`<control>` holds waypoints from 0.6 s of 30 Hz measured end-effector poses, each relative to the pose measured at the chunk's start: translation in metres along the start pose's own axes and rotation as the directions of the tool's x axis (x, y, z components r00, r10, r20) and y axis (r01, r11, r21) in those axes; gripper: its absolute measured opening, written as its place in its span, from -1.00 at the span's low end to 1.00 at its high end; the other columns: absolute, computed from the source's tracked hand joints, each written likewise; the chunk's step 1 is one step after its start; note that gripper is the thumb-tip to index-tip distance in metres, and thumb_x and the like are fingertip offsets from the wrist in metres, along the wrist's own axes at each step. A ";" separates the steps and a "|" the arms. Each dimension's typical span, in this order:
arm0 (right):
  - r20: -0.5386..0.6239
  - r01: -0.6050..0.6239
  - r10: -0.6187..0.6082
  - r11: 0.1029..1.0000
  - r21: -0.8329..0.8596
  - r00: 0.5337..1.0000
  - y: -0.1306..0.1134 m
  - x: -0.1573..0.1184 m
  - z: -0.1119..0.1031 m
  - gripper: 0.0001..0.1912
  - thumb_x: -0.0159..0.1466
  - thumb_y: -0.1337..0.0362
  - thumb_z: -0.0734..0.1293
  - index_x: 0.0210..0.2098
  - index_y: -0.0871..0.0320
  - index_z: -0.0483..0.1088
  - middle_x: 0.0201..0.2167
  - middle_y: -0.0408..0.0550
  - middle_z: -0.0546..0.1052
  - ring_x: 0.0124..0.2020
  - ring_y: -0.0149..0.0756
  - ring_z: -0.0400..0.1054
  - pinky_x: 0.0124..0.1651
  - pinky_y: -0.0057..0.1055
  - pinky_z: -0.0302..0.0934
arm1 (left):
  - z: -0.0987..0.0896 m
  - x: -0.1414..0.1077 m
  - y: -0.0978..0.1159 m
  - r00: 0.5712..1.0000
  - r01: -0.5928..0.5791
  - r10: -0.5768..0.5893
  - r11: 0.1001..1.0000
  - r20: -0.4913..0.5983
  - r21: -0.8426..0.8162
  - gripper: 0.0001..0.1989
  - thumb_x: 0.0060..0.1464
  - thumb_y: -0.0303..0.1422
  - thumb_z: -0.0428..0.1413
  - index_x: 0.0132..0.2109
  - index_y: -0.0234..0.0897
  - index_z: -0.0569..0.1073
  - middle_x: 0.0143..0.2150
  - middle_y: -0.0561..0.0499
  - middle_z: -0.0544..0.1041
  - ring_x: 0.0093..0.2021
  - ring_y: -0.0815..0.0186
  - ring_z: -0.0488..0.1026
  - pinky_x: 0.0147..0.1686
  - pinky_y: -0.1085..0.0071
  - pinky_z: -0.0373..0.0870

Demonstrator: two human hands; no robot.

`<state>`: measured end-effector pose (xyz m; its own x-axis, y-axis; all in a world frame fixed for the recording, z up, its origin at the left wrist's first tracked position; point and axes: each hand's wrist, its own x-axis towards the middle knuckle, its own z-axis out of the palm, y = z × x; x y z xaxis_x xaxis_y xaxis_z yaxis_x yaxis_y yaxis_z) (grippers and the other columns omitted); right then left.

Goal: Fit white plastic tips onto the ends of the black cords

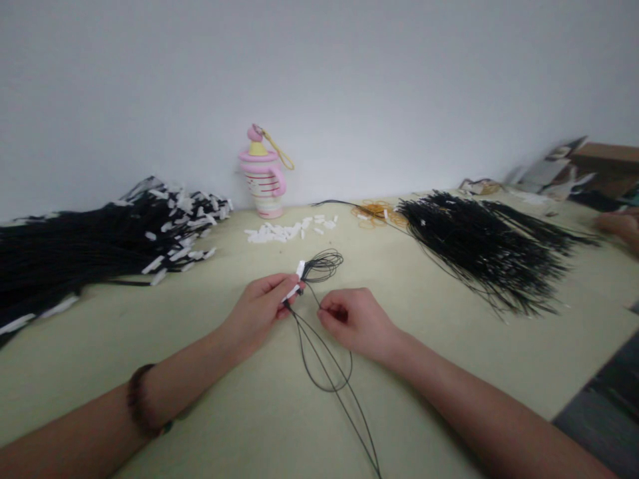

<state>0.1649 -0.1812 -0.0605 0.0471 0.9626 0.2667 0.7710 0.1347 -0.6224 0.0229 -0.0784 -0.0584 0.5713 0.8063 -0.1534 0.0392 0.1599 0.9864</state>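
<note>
My left hand is closed on a coiled black cord, with small white strips showing between its thumb and fingers. The coil's loops fan out beyond the fingertips. Below the hand, further loops of cord trail over the table to the lower edge of the view. To the right, my right hand pinches a single strand of the black cord between thumb and finger. That strand runs back to the left hand. The exact shape of the strips inside the left grip is partly hidden.
White strips lie scattered before a pink cup. Bundled black cords with white ends fill the left side of the table. Rubber bands and a black cord pile lie right, near another person's hand.
</note>
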 end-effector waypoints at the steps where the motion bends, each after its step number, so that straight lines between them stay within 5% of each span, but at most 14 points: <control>1: 0.002 -0.002 0.002 1.000 -0.001 1.000 0.000 0.000 0.000 -0.89 0.12 0.41 0.24 -0.53 0.22 0.34 -0.65 -0.25 0.31 -0.61 -0.56 0.12 -0.50 -0.60 -0.06 | 0.000 0.000 0.000 1.000 -0.001 0.001 1.000 0.001 0.007 -0.75 -0.08 -0.20 0.17 -0.40 -0.34 0.49 -0.56 0.13 0.27 -0.53 0.47 0.16 -0.58 0.60 0.08; 18: 0.064 0.012 -0.010 0.999 -0.035 0.998 -0.001 -0.001 -0.003 -0.86 0.12 0.41 0.22 -0.56 0.22 0.31 -0.66 -0.24 0.28 -0.62 -0.55 0.09 -0.52 -0.57 -0.09 | 0.003 -0.003 -0.003 0.999 -0.042 0.041 0.991 0.009 0.126 -0.75 -0.05 -0.17 0.15 -0.38 -0.31 0.50 -0.56 0.12 0.29 -0.56 0.44 0.16 -0.62 0.56 0.03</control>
<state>0.1655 -0.1828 -0.0578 -0.0013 0.9744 0.2250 0.7934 0.1380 -0.5929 0.0235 -0.0825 -0.0605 0.5794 0.8073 -0.1121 0.1181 0.0530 0.9916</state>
